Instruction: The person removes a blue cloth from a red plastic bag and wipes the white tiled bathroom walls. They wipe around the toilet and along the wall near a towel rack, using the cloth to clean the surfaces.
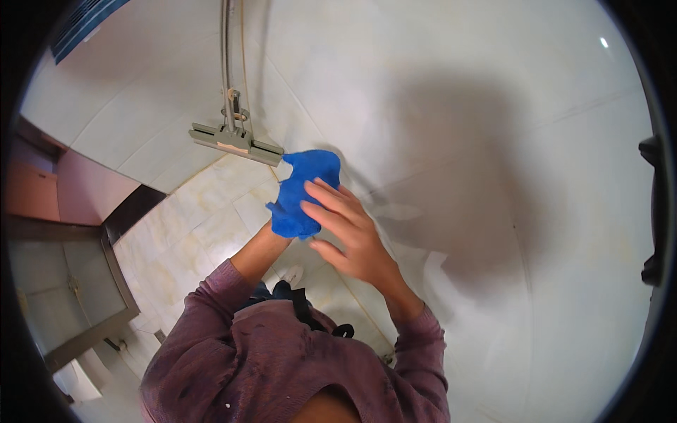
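A blue cloth (309, 185) lies over my left hand, covering it; only the wrist (264, 248) shows below its lower edge. Whether the fingers under the cloth grip it is hidden. My right hand (344, 227) is at the cloth's right side, fingers apart and pointing up and left, with the fingertips over or against the fabric. Just above and left of the cloth is the grey head of a mop (235, 143), its metal handle (227, 58) running up to the top of the view. The mop head holds no visible pad.
Pale wall tiles (582, 185) rise on the right, bearing a large shadow. A light tiled floor (185, 238) lies below. At the left are a brown-framed glass panel (119, 280), a doorway with pink panels (90, 185) and a dark threshold (135, 211).
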The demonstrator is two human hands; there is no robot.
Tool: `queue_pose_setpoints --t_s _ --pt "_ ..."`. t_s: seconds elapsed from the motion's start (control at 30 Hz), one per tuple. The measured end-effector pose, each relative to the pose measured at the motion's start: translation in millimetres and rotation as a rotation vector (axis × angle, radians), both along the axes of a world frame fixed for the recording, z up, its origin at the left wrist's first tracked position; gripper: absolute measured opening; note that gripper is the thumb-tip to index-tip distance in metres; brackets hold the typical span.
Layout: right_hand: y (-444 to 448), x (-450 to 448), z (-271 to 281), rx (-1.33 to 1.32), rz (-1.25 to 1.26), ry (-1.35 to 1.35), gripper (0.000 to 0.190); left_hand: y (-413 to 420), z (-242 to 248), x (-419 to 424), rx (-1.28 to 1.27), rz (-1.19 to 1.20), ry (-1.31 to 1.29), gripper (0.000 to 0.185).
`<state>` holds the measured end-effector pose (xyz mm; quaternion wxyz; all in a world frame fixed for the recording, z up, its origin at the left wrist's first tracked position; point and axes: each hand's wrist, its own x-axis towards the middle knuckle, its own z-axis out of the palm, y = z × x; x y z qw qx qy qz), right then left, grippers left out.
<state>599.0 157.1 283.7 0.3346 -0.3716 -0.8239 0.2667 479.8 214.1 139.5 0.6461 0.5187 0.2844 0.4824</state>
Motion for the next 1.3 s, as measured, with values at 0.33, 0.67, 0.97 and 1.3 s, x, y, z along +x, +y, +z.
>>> queue_pose_setpoints --t_s 0.33,0.67,0.97,1.3 --pt "-68.9 20.3 112.5 0.072 0.301 1.200 0.004 40.8 88.9 88.0 0.613 0.712 0.116 0.054" --pt "-4.9 -5.3 103.1 -0.100 0.535 1.204 0.004 139.1 54.7 48.2 1.062 0.772 0.300 0.063" --pt "46.8 -68.6 106.4 -0.063 0.277 1.272 0.011 256.4 89.3 -18.9 0.957 0.913 0.204 0.053" --pt "55.9 -63.0 87.2 0.137 0.199 0.987 0.012 371.4 -51.9 -65.8 0.010 0.726 -0.436 0.037"
